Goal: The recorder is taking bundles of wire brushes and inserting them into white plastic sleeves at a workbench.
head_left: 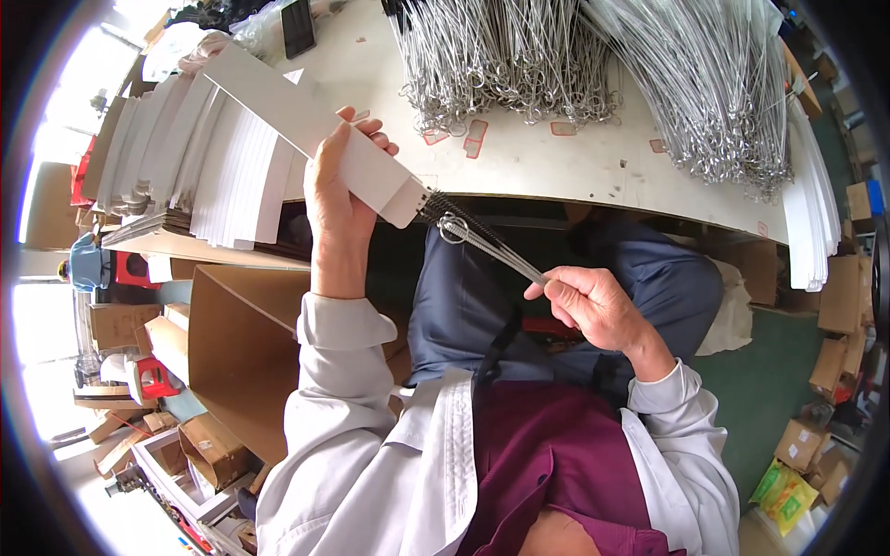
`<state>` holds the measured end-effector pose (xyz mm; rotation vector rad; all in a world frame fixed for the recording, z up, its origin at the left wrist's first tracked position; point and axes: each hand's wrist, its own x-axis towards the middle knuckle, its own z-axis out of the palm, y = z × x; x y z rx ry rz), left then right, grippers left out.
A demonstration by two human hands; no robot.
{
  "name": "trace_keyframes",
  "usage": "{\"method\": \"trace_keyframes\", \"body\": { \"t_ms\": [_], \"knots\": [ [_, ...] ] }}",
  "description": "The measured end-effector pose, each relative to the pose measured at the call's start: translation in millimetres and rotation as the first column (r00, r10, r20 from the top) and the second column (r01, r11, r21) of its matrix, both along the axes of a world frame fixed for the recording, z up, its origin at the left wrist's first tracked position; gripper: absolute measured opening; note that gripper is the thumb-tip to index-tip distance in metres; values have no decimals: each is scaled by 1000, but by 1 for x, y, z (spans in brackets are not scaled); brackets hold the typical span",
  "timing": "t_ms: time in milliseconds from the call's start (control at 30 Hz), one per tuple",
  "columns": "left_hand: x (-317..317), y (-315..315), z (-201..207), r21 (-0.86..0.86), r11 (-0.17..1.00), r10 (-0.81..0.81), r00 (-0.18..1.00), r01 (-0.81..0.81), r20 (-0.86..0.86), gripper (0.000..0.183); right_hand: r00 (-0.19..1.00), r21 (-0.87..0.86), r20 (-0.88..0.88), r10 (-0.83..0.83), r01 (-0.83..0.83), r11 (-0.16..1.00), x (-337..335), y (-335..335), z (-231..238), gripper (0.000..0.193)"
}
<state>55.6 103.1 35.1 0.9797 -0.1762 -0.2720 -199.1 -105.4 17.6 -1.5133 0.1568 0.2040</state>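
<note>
My left hand is closed around a long, narrow white cardboard box, tilted with its flap end toward me. At that end lies a small bundle of thin wire brushes, with black bristly parts at the box mouth and a metal ring beside them. How far they reach inside is hidden. My right hand pinches the bundle's lower end over my lap. Beyond my hands, the table bears large heaps of similar silvery wire pieces with looped ends.
Flat white boxes are stacked at the table's left, and more white boxes at its right edge. A dark phone lies at the back left. An open cardboard carton stands beside my left arm. Further cartons line the right.
</note>
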Motion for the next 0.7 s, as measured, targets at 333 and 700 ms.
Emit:
{"method": "trace_keyframes", "body": {
  "t_ms": [333,700],
  "knots": [
    [-25,-18,-10,-218,974,-82,993,63,-80,41,1000,-71,-16,11,-13,997,4,-4,-12,31],
    [-31,-23,-10,-222,973,27,992,-55,-126,39,997,-27,-60,43,-45,999,7,-9,-15,33]
  ]
}}
